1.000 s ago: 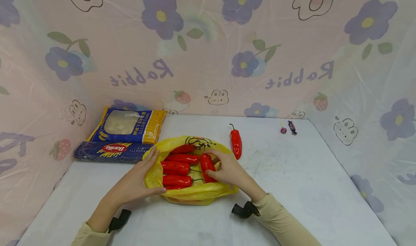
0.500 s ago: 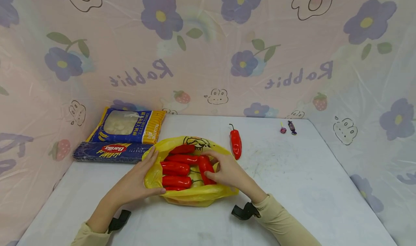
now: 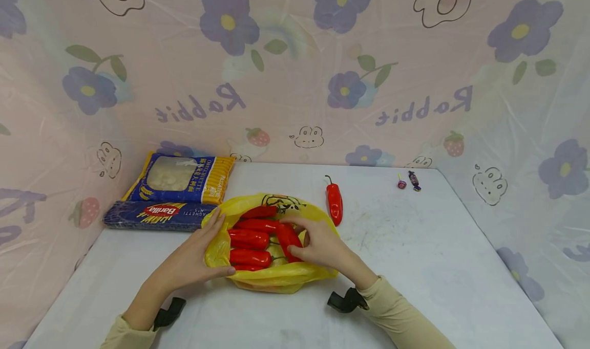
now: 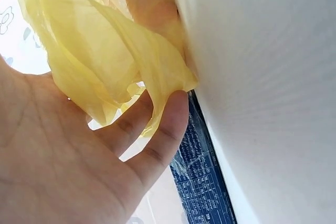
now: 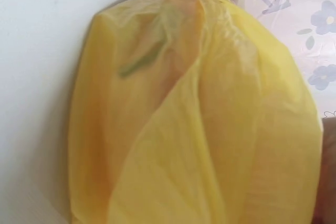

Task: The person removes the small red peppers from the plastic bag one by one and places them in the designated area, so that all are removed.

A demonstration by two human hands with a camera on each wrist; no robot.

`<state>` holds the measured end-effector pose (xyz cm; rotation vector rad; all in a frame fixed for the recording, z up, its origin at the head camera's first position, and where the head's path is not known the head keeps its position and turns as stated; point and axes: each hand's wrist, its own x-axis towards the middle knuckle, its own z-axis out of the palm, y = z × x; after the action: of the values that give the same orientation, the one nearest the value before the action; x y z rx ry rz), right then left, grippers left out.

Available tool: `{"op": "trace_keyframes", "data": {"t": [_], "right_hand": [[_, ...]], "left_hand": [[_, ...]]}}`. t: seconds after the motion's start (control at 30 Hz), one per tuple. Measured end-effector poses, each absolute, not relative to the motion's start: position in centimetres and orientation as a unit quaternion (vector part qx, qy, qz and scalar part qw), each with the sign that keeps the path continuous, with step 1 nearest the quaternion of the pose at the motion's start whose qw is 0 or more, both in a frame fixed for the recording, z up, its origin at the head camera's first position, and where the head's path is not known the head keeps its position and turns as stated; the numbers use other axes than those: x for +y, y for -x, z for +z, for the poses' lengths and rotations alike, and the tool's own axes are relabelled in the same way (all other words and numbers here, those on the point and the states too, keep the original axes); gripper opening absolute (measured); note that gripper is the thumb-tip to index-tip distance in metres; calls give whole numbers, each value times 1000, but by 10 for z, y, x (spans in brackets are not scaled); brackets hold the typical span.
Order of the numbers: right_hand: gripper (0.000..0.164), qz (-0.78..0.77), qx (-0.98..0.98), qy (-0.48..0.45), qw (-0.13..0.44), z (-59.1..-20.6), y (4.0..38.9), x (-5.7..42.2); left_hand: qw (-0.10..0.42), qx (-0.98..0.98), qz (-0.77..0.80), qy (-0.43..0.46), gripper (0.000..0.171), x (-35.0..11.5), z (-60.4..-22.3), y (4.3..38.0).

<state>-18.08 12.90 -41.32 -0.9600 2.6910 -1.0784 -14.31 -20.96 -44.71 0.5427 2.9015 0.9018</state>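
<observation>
A yellow plastic bag (image 3: 286, 280) lies on the white table with its mouth open, and several red chili peppers (image 3: 251, 257) show inside. My right hand (image 3: 322, 242) reaches into the bag's right side, pinching a red chili pepper (image 3: 289, 240) between thumb and fingers. The left hand (image 3: 193, 259) is spread along the bag's left side, thumb near the front rim. In the left wrist view, the nearly straight fingers (image 4: 157, 145) touch the yellow plastic. The right wrist view shows mostly the bag's outside (image 5: 210, 129), which hides that hand's fingertips.
Another red chili pepper (image 3: 334, 203) lies behind the bag on the right. To the left are a blue spaghetti pack (image 3: 156, 216) and a blue-yellow pasta bag (image 3: 180, 177). A lollipop (image 3: 401, 184) and a wrapped candy (image 3: 415, 181) lie at the back right.
My right hand has shifted slightly left inside the bag, and the chili pepper it pinches has moved left and tilted toward the others. The left hand has barely moved.
</observation>
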Motion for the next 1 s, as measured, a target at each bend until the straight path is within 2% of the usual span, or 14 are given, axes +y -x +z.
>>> {"op": "trace_keyframes", "data": {"t": [0.23, 0.57, 1.0], "right_hand": [[56, -376, 875, 303, 29, -404, 178, 130], [56, -413, 866, 280, -40, -385, 177, 137], [57, -435, 865, 242, -57, -368, 181, 155]], "left_hand": [[31, 940, 291, -175, 124, -209, -447, 144], [32, 940, 292, -174, 124, -209, -445, 143], [34, 942, 288, -170, 124, -209, -444, 143]]}}
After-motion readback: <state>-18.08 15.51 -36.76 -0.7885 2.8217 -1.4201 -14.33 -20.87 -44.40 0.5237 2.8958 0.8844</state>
